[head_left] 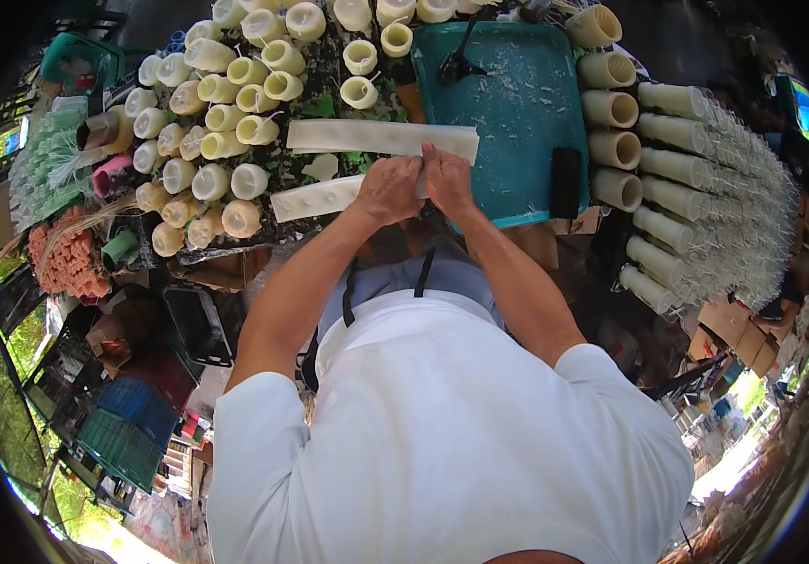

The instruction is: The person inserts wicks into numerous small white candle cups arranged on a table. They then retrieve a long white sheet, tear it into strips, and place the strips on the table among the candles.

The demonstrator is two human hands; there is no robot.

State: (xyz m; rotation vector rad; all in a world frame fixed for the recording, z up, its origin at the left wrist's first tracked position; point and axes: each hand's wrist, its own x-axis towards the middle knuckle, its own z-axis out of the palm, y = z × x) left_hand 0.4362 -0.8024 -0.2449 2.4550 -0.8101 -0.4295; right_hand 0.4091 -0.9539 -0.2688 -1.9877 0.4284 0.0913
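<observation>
My left hand (389, 191) is closed at the right end of a pale white strip (315, 199), which runs out to the left from under its fingers. Close against it, my right hand (447, 180) is also closed, its raised digit overlapping a second white strip (357, 136). That longer strip lies just beyond both hands, with a row of faint round marks; its right end rests over a teal tray (527, 122). Between the hands a small pale bit shows, but I cannot tell whether it belongs to the nearer strip. The fingers hide what my right hand grips.
Many pale yellow wax cups (256, 130) with wicks crowd the table's left. Inside the tray lie white shavings and a black tool (461, 64). Wide cream tubes (611, 108) and stacked clear-and-cream cylinders (672, 169) stand right. Pink sticks (66, 258) lie far left.
</observation>
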